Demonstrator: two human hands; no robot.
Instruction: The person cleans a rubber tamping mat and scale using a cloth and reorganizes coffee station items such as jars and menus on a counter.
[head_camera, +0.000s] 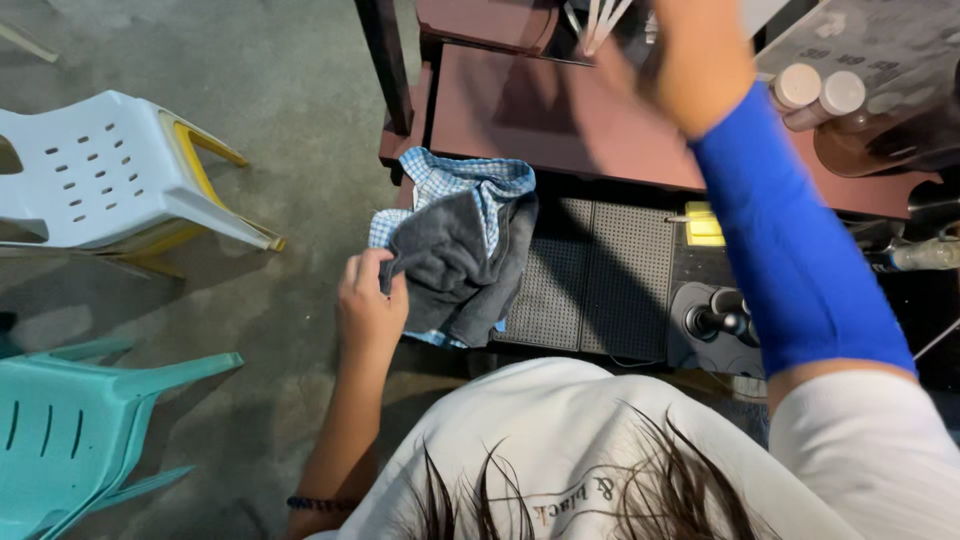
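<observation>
Beside the dark tabletop (560, 120), the left hand (368, 305) pinches a grey cloth (455, 265).
Its fingers grip the cloth's edge, holding it up off the floor; the right hand (690, 60), above the tabletop, is too blurred to tell.

I see open concrete floor (300, 90) left of the table (560, 125), the widest lane for my hands. The white chair (100, 170) and teal chair (90, 430) block the far left. A bundle of grey and checked cloth (460, 250) hangs over the table's near-left corner (covers that edge). Two capped bottles (820, 95) crowd the right end; the table's middle top is bare. The black perforated panel (600, 280) and joystick knob (725, 320) fill the space below.
</observation>
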